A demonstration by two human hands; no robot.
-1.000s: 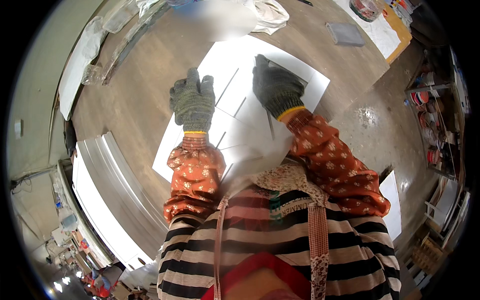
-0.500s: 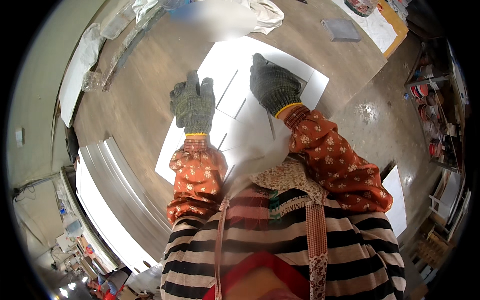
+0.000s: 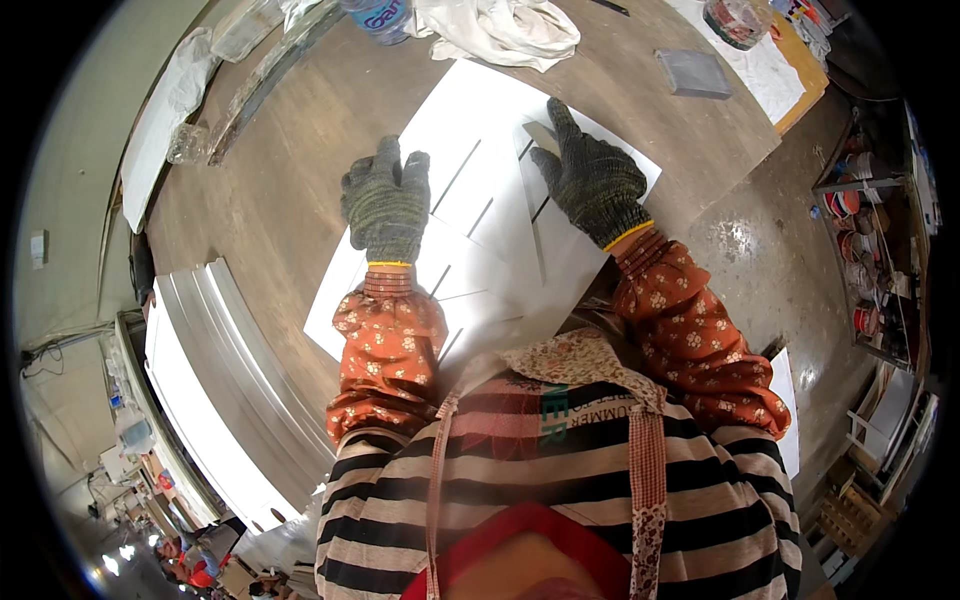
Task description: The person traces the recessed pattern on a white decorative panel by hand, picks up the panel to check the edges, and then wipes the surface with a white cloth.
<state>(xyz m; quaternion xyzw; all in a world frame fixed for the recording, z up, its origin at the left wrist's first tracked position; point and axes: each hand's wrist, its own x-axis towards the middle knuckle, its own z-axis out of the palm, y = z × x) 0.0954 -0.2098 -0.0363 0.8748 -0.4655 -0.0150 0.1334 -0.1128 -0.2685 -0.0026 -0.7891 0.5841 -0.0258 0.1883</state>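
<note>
A white sheet or panel (image 3: 455, 125) with several thin dark slanted lines or slits lies on the brown table in front of me. My left hand (image 3: 387, 203), in a dark knitted work glove with a yellow cuff edge, rests palm down on its left side, fingers stretched and slightly apart. On the right side of the sheet lies my gloved right hand (image 3: 595, 180). Its index finger points away from me, and the thumb stands apart from it. A greyish patch (image 3: 541, 136) shows between that thumb and finger; whether it is a thin piece or a shadow, I cannot tell.
At the far edge are a white cloth (image 3: 495, 30) and a blue-labelled plastic bottle (image 3: 380, 18). A grey flat block (image 3: 693, 73) lies at the far right, near a clear jar (image 3: 738, 22). Long white and grey panels (image 3: 215, 390) stand at the left. Shelving (image 3: 865, 240) holds spools at right.
My right hand has shifted to the right, and its index finger and thumb have spread apart. My left hand stays in place on the sheet. The blur at the far edge is gone.
</note>
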